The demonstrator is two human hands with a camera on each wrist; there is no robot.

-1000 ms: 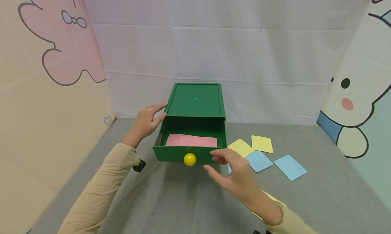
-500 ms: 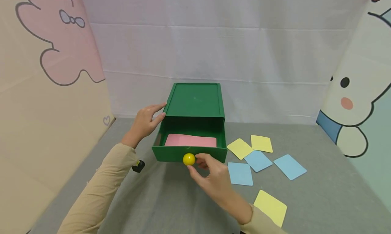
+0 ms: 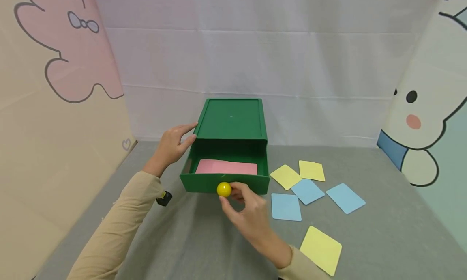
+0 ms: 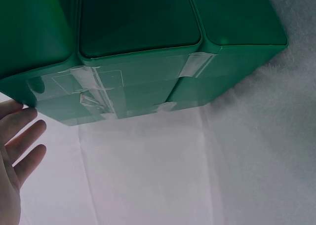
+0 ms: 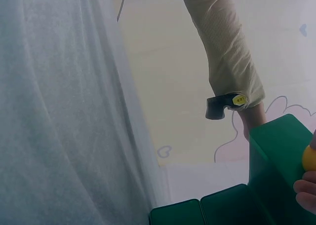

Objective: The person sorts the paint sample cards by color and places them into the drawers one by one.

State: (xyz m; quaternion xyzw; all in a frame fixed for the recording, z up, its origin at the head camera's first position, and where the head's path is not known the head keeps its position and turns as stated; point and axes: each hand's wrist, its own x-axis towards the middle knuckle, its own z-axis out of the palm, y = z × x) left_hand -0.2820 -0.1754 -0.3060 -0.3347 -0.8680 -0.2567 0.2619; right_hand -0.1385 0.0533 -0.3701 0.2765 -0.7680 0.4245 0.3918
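A green drawer box point(image 3: 233, 118) stands at the back of the table with its drawer point(image 3: 204, 183) pulled out toward me. Pink cards point(image 3: 226, 167) lie inside the drawer. On the drawer's front is a round yellow knob point(image 3: 224, 189), which my right hand point(image 3: 249, 213) pinches between thumb and fingers. The right wrist view catches only some fingertips beside the knob point(image 5: 310, 158). My left hand point(image 3: 172, 146) steadies the left side of the box, fingertips and thumb against it. From the left wrist, its fingers point(image 4: 30, 158) look extended beside a green wall with clear tape point(image 4: 89, 79).
Right of the drawer, several loose cards lie on the grey cloth, among them a blue card point(image 3: 286, 207) and a yellow card point(image 3: 321, 249). A white curtain point(image 3: 233, 61) hangs close behind the box. Printed cloth panels point(image 3: 73, 150) flank both sides.
My right hand has moved left from the drawer's right corner to the yellow knob and taken hold of it. The left hand stays on the box, and the drawer remains pulled out.
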